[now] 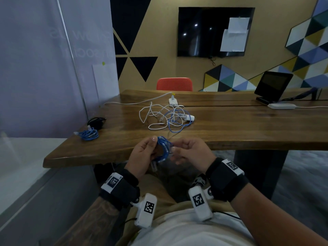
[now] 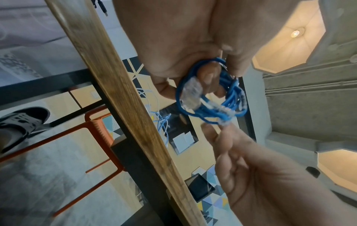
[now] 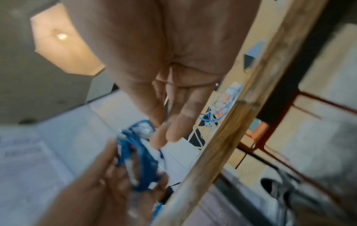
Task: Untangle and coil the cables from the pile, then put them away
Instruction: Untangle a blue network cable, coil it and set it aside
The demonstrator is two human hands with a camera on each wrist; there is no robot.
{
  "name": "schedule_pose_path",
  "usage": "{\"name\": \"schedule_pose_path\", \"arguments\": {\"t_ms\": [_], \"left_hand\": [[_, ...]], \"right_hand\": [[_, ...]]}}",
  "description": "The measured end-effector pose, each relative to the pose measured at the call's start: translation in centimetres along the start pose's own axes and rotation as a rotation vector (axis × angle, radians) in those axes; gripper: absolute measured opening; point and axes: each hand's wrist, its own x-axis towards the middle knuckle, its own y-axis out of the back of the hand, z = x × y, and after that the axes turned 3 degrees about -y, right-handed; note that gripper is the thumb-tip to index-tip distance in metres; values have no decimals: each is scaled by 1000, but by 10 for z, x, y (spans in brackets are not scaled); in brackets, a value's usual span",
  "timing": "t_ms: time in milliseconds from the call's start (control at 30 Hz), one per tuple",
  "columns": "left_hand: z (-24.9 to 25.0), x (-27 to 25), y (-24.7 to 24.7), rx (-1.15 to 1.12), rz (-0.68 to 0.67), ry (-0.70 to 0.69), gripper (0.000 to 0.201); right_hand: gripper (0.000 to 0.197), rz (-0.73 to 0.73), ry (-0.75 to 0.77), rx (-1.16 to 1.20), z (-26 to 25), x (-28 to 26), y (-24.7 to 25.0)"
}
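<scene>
Blue coil [image 1: 164,149] gripped by left hand [image 1: 142,157], pinched by right hand [image 1: 192,153]; second coil [image 1: 88,134] on table [image 1: 230,125].

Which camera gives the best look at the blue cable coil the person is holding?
The left wrist view: the blue coil is close and sharp, its loops and clear plugs plain, gripped by the left hand. The head view shows it small and distant; the right wrist view shows it blurred.

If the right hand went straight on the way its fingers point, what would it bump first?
Most likely the coiled blue network cable gripped by the left hand; the right hand points its fingertips straight at it, maybe already touching.
</scene>
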Motion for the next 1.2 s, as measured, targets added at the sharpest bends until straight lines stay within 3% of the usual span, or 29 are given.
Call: {"name": "schedule_pose_path", "arguments": {"t_ms": [100, 200, 300, 433, 567, 667, 833, 900, 967, 1067, 1200], "left_hand": [[7, 6, 9, -8, 23, -47, 27], [11, 8, 17, -30, 2, -49, 32], [8, 5, 16, -50, -42, 0, 31], [7, -1, 9, -17, -130, 47, 34], [4, -4, 3, 53, -200, 69, 39], [5, -7, 1, 78, -217, 64, 37], [7, -6, 2, 84, -191, 26, 23], [8, -4, 4, 47, -176, 21, 22], [8, -3, 6, 1, -166, 19, 21], [4, 0, 8, -10, -101, -6, 14], [5, 9, 18, 14, 93, -77, 22]], "right_hand": [[23, 57, 36, -196, 1, 0, 5], [16, 28, 21, -81, -5, -2, 1], [30, -40, 54, -101, -9, 0, -8], [25, -96, -10, 50, -12, -1, -18], [71, -76, -75, -11, -11, 0, -12], [82, -85, -93, -83, -13, -2, -7], [53, -191, -167, -65, -13, -8, -7], [52, -221, -145, -27, -10, -8, -7], [41, -184, -93, -55, -12, -9, -6], [13, -72, 25, -274, -20, -7, -7], [14, -12, 33, -406, -14, -4, -4]]}}
